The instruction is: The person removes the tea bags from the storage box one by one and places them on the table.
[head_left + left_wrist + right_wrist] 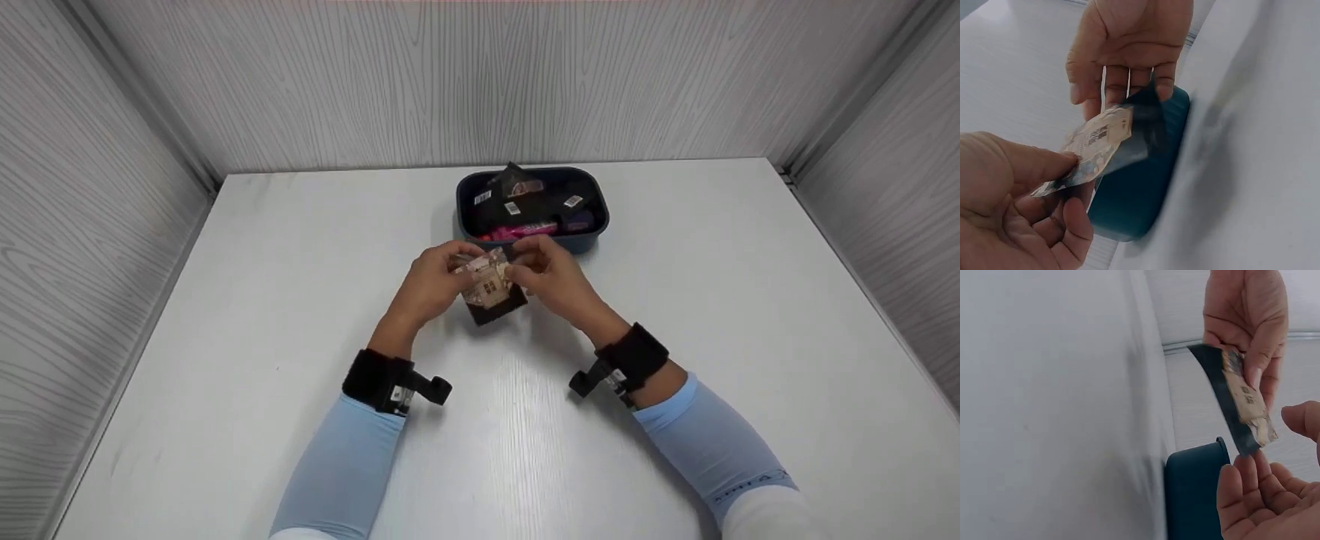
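A small flat packet [487, 292], dark with a beige printed panel, is in front of the bin, above the table. My left hand [435, 281] pinches its left side, thumb on the printed face and fingers behind. On the other side is my right hand [555, 281]. In the right wrist view, the right hand [1275, 495] has loosely bent fingertips at the packet's lower end [1247, 396], its thumb held apart. The left wrist view shows the left thumb pressed on the packet [1100, 140], and the right fingers partly hidden behind it.
A dark blue bin [581, 244] stands at the table's back edge, just beyond the hands. Inside are several black packets [525, 206] with white labels and a pink packet [529, 230]. Pale wood-grain panels [487, 82] enclose the white table [262, 315] at the back and sides.
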`<state>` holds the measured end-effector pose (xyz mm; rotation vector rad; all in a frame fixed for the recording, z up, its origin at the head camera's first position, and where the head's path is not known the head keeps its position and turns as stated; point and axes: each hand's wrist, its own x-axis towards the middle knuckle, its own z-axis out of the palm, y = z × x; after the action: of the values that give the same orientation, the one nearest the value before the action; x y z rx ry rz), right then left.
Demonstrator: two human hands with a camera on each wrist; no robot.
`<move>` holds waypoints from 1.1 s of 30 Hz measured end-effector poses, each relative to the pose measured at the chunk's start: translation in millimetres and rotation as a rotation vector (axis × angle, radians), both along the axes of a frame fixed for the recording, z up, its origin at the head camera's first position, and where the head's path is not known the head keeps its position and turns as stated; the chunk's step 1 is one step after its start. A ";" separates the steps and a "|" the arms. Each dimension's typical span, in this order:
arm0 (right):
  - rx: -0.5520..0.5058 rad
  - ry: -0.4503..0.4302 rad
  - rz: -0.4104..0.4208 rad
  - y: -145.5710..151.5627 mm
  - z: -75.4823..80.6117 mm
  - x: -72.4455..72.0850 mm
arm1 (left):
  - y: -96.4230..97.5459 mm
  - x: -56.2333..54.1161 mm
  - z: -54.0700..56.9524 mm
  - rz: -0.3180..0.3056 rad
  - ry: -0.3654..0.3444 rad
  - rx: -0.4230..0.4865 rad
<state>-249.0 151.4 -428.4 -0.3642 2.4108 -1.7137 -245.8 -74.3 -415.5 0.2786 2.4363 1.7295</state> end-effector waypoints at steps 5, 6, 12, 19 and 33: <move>-0.026 -0.042 0.019 -3.1 -2.7 2.1 | 7.1 0.6 -4.0 0.050 -0.025 0.100; -0.065 -0.060 0.006 -4.9 -4.5 2.8 | 10.2 1.5 -5.5 0.072 -0.044 0.136; -0.151 -0.060 -0.065 -10.6 -9.3 7.0 | 22.3 10.5 -13.0 0.078 -0.076 0.090; 0.027 -0.020 -0.086 -3.1 -2.7 4.7 | -37.8 1.8 -8.9 0.077 -0.062 -0.353; 0.433 0.244 -0.141 27.4 -1.0 -18.8 | -128.7 14.7 -1.9 0.193 -0.139 -0.856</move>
<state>-267.8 178.7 -429.4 -0.3633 2.9548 -1.1952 -231.0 -203.0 -417.4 -0.1767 2.8728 0.5796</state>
